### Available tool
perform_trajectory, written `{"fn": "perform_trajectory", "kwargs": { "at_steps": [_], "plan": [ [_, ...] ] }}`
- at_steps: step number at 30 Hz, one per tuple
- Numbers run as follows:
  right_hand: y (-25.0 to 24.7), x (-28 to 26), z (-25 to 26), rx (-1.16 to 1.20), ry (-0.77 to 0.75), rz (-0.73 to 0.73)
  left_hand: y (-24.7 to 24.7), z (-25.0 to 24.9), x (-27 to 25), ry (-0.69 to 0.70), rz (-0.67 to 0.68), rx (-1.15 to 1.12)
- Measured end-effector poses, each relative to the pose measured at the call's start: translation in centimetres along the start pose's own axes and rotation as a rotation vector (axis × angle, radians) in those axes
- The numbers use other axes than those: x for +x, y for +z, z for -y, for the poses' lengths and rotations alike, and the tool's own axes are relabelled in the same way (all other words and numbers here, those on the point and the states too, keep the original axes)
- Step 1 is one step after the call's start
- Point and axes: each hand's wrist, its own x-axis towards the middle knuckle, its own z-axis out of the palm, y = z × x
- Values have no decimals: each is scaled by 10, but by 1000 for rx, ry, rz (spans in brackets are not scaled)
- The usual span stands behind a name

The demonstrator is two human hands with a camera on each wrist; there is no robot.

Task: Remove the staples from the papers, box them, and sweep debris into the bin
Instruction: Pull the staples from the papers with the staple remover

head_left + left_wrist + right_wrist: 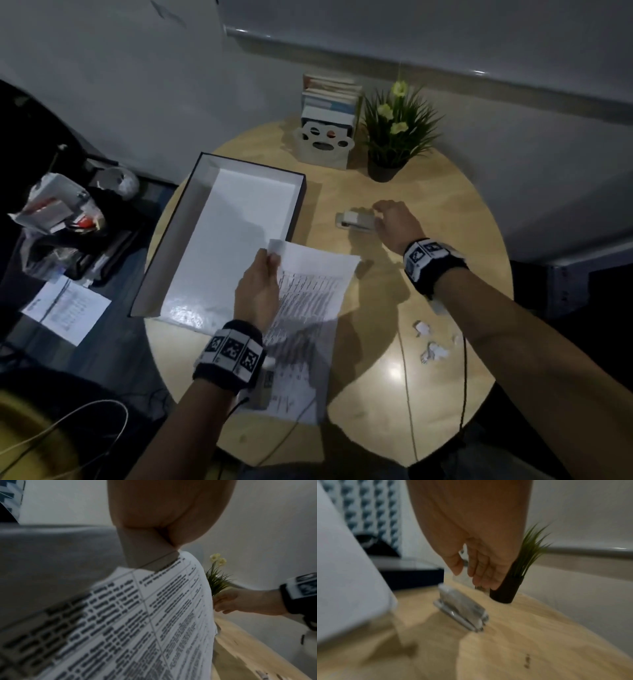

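Papers point(308, 294), centre of the head view, lie on the table point(394, 387) beside the box point(219, 233); the left hand point(258, 291) pinches their upper corner. The right hand point(397, 222) hovers at the stapler point(354, 222).
Left wrist view: fingers point(154, 520) grip the papers point(137, 622).
Right wrist view: fingers point(481, 566) loosely spread, empty, above the stapler point(462, 608), mid-frame.
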Motion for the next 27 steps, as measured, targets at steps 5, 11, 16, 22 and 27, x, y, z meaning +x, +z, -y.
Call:
{"fn": "perform_trajectory", "kwargs": {
  "at_steps": [5, 11, 16, 22, 27],
  "plan": [
    [41, 39, -1, -209, -168, 146, 3, 15, 0, -29, 21, 4],
    [43, 46, -2, -120, -17, 140, 0, 1, 3, 35, 116, 22],
    [-15, -5, -6, 420, -38, 36, -8, -27, -3, 207, 208, 104],
    [-70, -117, 39, 591, -149, 208, -22, -58, -18, 368, 386, 234],
    [-72, -172, 55, 261, -291, 66, -33, -71, -38, 611, 319, 407]
  ]
}}
